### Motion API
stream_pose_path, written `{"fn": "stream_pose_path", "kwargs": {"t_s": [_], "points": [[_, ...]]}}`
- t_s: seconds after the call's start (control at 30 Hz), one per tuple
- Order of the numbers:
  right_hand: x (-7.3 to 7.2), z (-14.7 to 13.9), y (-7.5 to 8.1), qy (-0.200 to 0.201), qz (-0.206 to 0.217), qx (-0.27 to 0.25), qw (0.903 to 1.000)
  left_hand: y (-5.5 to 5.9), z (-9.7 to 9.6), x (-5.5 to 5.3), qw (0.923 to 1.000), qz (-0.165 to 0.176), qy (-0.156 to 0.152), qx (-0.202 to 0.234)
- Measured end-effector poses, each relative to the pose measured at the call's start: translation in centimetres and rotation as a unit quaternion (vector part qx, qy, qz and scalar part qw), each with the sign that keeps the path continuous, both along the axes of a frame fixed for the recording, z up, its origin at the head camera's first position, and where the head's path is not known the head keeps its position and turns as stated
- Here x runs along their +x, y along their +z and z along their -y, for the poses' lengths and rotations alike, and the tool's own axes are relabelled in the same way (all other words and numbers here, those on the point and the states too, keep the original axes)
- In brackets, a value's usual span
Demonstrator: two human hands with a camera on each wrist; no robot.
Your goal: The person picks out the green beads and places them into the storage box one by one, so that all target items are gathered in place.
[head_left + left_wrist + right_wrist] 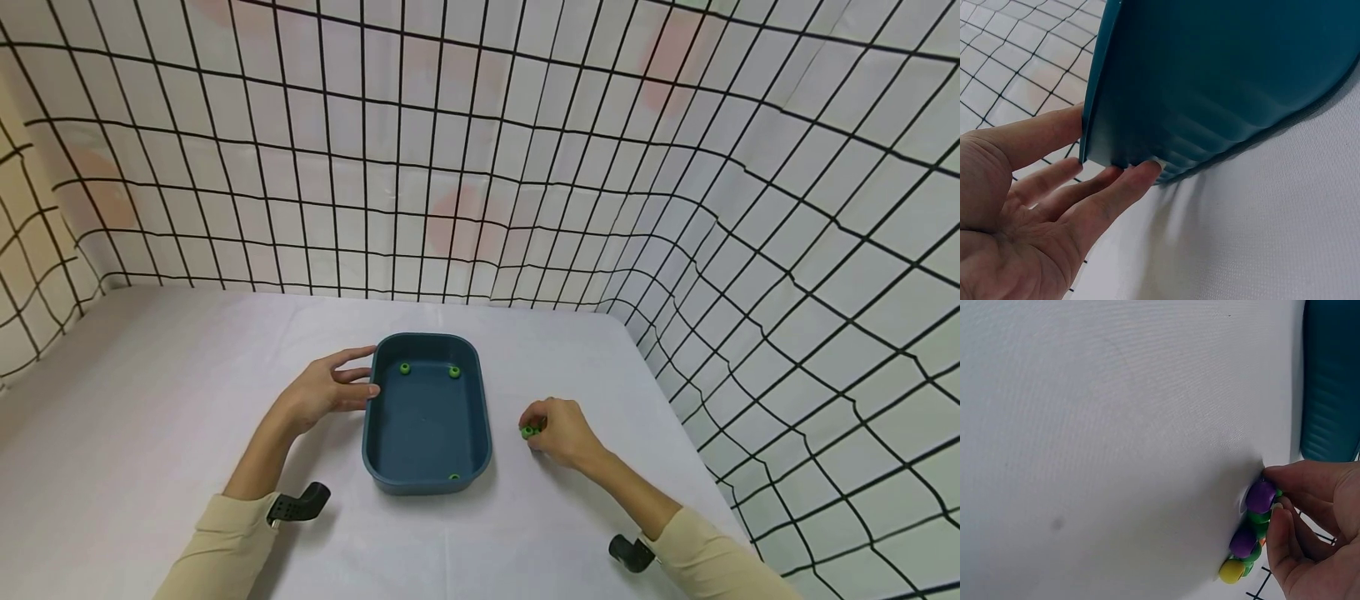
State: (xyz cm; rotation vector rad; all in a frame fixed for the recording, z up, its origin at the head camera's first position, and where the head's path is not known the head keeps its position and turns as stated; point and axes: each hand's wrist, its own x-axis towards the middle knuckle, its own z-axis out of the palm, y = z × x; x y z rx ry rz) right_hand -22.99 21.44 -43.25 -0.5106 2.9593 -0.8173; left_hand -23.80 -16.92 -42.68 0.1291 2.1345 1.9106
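Note:
A blue rectangular tray [427, 425] stands on the white cloth, with small green beads [454, 372] inside it, two near its far end and one at the near end. My left hand [326, 390] holds the tray's left side; the thumb overlaps the rim and the fingers [1110, 197] lie against the outer wall. To the right of the tray, my right hand [561, 429] is low over the cloth, thumb and fingertips pinching at a purple bead [1260, 496]. Green beads, another purple bead [1244, 542] and a yellow bead [1232, 571] line up beside it, partly hidden by the fingers.
White cloth [172, 400] covers the table. Black netting [450, 200] over white sheeting rises along the back and the right side. Each sleeve bears a dark wrist mount, a left one [302, 502] and a right one [632, 553].

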Motion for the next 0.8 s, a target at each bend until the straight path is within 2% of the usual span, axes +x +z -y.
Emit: {"fn": "stream_pose_path", "kwargs": {"t_s": [0.23,0.57,0.8], "points": [[-0.2,0.3,0.7,0.012,-0.004,0.001,0.9999,0.1,-0.1,0.0,1.0000,0.001,0.000,0.001],[-1.1,1.2,2.4,0.016,-0.055,-0.014,0.9983,0.1,0.0,0.1,1.0000,-0.002,-0.002,-0.002],[-1.4,2.2,3.3,0.011,-0.061,-0.026,0.9977,0.0,0.0,0.1,1.0000,-0.003,-0.002,-0.001]]}}
